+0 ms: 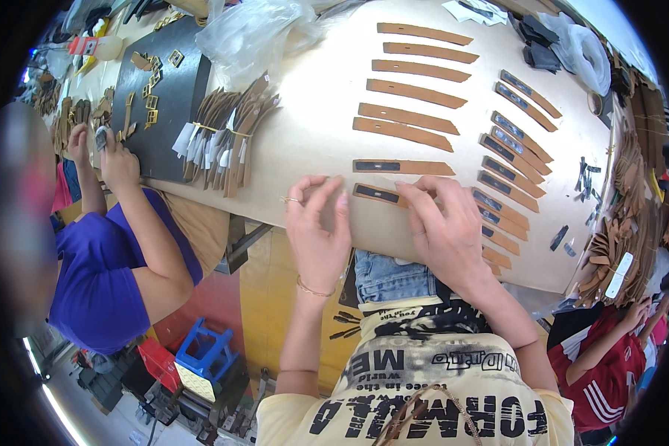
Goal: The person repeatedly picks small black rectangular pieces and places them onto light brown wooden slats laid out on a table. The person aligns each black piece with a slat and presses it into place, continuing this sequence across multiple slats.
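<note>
In front of me lies a brown leather strap with a black patch at its left end. My right hand is over its right end, thumb and forefinger drawn together at the strap; the tip is hidden. My left hand is just left of the strap, its fingers curled and thumb close to the forefinger. Anything between those fingertips is too small or clear to make out. Just beyond lies another patched strap. A column of plain slotted straps continues toward the far side.
Overlapping straps with dark patches run down the right. Dark scraps lie farther right, near heaped strap bundles. A tied strap bundle and a black board with metal buckles are at left. A co-worker in purple works there.
</note>
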The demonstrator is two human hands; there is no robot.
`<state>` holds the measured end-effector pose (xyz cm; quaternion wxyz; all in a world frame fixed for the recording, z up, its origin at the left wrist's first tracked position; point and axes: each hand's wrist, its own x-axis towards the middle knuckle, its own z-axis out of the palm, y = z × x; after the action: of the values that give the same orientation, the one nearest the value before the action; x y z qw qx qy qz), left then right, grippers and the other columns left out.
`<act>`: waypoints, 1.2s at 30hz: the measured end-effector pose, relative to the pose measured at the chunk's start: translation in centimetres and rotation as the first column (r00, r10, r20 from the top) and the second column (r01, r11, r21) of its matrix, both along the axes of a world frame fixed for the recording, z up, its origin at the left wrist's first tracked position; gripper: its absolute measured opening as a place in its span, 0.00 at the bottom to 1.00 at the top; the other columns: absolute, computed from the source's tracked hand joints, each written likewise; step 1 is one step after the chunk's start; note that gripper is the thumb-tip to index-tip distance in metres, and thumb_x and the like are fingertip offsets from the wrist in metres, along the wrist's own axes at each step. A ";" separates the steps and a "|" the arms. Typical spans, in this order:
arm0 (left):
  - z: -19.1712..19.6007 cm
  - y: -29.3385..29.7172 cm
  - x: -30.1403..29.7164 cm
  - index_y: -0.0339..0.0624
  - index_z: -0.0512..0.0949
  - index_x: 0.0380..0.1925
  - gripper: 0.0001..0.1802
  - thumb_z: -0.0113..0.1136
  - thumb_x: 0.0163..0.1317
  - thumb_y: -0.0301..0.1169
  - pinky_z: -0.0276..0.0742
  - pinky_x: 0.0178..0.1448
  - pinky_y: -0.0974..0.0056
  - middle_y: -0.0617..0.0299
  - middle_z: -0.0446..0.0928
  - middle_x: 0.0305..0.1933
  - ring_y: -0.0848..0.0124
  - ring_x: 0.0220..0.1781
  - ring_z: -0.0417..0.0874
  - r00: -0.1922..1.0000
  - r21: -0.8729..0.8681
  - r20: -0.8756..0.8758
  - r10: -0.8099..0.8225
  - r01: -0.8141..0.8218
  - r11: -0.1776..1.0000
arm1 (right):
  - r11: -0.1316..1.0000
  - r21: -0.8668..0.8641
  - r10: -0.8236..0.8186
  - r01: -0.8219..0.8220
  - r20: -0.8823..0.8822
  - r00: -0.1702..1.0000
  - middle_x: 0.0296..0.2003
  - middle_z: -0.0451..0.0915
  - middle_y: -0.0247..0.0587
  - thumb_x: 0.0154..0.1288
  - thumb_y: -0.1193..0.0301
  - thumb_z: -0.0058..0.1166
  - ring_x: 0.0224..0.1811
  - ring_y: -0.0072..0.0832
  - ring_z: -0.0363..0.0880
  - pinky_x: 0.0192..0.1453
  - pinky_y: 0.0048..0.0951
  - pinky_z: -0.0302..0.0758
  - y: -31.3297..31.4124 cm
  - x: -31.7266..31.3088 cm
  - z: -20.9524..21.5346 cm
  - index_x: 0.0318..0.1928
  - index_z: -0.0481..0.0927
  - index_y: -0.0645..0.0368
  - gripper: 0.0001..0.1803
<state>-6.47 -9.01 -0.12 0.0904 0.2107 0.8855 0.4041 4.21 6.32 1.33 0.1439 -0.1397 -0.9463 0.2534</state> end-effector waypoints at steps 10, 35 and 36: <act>0.4 0.7 1.9 0.37 0.84 0.42 0.10 0.64 0.62 0.28 0.69 0.58 0.56 0.52 0.72 0.56 0.60 0.48 0.73 0.998 -0.043 0.054 0.028 -0.026 0.999 | 0.968 -0.246 -0.040 0.046 0.032 0.999 0.36 0.77 0.43 0.65 0.75 0.59 0.35 0.41 0.80 0.38 0.38 0.79 -2.5 0.1 -0.8 0.43 0.81 0.61 0.07; 1.6 0.9 3.8 0.40 0.86 0.37 0.06 0.65 0.61 0.26 0.71 0.53 0.60 0.57 0.73 0.47 0.64 0.45 0.72 0.960 0.134 0.278 0.015 -0.054 0.990 | 0.796 -0.605 0.065 0.003 0.090 0.994 0.39 0.79 0.50 0.67 0.75 0.56 0.44 0.46 0.79 0.49 0.42 0.76 -0.5 0.2 0.9 0.39 0.82 0.68 0.07; 1.6 1.1 4.0 0.40 0.86 0.37 0.06 0.65 0.61 0.26 0.71 0.52 0.60 0.57 0.72 0.46 0.64 0.45 0.72 0.974 0.120 0.225 0.015 -0.043 0.992 | 0.788 -0.615 0.075 0.001 0.098 0.992 0.40 0.79 0.50 0.67 0.75 0.56 0.45 0.46 0.79 0.50 0.42 0.76 -0.4 0.2 0.9 0.39 0.82 0.69 0.08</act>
<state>-2.49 -7.90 1.50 0.1705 0.1561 0.8459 0.4807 4.45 5.95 2.26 0.0297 -0.1749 -0.8220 0.5412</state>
